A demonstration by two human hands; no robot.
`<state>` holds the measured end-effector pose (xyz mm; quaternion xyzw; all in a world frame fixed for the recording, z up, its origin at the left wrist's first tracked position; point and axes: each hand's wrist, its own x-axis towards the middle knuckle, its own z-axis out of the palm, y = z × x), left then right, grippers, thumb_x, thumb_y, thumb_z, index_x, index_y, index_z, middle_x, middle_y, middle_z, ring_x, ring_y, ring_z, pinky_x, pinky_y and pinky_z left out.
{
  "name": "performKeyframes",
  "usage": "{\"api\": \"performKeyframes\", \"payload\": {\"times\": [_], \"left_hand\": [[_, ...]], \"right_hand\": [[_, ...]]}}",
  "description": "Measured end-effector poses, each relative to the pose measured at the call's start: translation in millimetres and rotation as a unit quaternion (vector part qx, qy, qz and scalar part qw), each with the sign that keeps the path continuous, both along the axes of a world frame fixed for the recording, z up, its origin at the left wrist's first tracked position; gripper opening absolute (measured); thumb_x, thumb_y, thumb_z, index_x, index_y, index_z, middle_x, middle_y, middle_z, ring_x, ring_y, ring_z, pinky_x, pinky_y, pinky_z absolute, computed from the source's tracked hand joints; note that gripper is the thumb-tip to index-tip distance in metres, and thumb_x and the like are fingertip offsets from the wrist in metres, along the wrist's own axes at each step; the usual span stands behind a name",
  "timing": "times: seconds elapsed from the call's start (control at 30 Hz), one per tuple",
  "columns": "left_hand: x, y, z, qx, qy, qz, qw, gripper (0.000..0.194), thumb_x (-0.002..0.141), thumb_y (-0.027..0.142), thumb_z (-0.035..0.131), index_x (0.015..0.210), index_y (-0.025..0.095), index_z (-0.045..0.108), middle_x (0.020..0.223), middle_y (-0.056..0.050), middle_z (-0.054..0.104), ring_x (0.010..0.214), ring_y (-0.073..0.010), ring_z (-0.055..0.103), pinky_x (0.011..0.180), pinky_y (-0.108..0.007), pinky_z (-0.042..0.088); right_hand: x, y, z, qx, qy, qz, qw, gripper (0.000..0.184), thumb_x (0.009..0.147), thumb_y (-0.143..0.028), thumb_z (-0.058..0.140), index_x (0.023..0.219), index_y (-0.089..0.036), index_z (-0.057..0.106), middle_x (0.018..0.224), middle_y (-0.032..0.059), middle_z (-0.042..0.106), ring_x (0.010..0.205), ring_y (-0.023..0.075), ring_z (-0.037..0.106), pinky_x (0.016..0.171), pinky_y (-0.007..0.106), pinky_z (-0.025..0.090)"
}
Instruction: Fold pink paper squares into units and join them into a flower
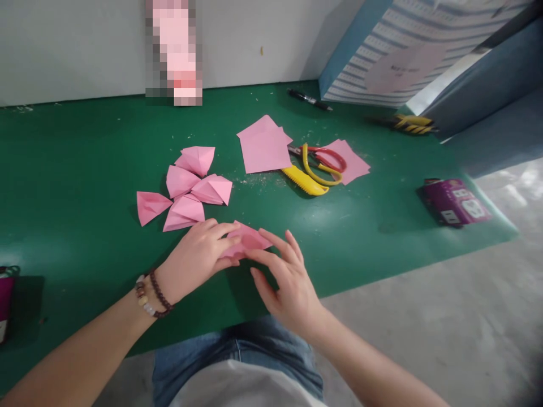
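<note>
A partly folded piece of pink paper [250, 240] is between my two hands, just above the green tabletop or on it; I cannot tell which. My left hand [199, 249] holds the paper's left side, and its fingers cover part of it. On the right, my right hand [286, 282] has its fingers spread, with two fingertips at the paper's right corner and the thumb apart from it. Several folded pink paper pieces [182, 181] lie clustered beyond my left hand. Flat pink paper squares [267, 147] are stacked farther back.
Scissors with red and yellow handles [322, 164] and a yellow utility knife [305, 182] lie beside the squares, with more pink paper [350, 161] under the handles. A black pen [309, 100], yellow-black pliers [413, 124] and a purple box [458, 202] lie on the table [85, 152]. A striped box [382, 56] stands behind.
</note>
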<state>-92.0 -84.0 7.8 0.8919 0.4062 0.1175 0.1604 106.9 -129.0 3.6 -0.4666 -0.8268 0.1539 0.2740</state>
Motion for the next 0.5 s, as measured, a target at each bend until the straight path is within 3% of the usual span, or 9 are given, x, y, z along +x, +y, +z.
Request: {"api": "performKeyframes", "payload": {"times": [0.07, 0.2, 0.5], "left_hand": [[-0.8, 1.0, 0.0, 0.001, 0.001, -0.005, 1.0, 0.034, 0.087, 0.035, 0.061, 0.116, 0.018, 0.063, 0.121, -0.008, 0.064, 0.096, -0.0222, 0.055, 0.084, -0.041, 0.048], [-2.7, 2.7, -1.8, 0.012, -0.001, -0.01, 1.0, 0.035, 0.085, 0.033, 0.064, 0.119, 0.021, 0.063, 0.121, -0.007, 0.064, 0.097, -0.0224, 0.052, 0.085, -0.042, 0.047], [-4.9, 2.5, -7.0, 0.017, -0.001, -0.012, 1.0, 0.038, 0.085, 0.037, 0.064, 0.118, 0.02, 0.064, 0.124, -0.007, 0.063, 0.097, -0.0229, 0.05, 0.086, -0.043, 0.047]], "right_hand": [[-2.9, -8.4, -0.6, -0.017, 0.006, -0.002, 1.0, 0.029, 0.089, -0.01, 0.045, 0.113, -0.019, 0.056, 0.107, 0.0054, 0.071, 0.133, 0.0268, 0.044, 0.112, 0.056, 0.025], [-6.5, -16.0, -5.3, -0.039, -0.01, -0.015, 0.999, 0.032, 0.088, -0.01, 0.043, 0.116, -0.02, 0.055, 0.11, 0.005, 0.071, 0.137, 0.0276, 0.039, 0.112, 0.059, 0.025], [9.1, -11.1, -7.3, -0.017, -0.006, -0.117, 0.993, 0.026, 0.088, -0.013, 0.048, 0.112, -0.02, 0.053, 0.095, 0.0028, 0.076, 0.135, 0.0293, 0.042, 0.112, 0.064, 0.018]]}}
